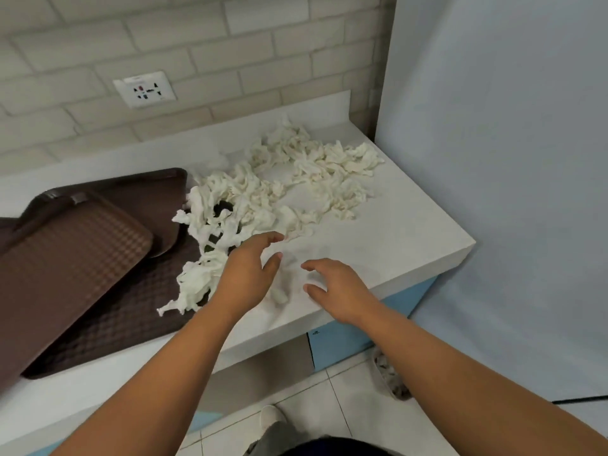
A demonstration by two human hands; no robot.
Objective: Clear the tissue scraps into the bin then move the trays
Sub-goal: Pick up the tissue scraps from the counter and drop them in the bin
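Clearing step: left hand (250, 268) & right hand (332, 287) are hovering apart, empty, over bench (394, 238); next is prob. scooping tissue scraps (312, 166) twd bin (390, 376), lower right.

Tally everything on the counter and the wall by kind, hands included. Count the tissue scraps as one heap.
Brown trays: 3 told apart: back tray, top tray, bottom tray
Tissue scrap heap: 1
Wall socket: 1
Hands: 2: left hand, right hand
Total: 7
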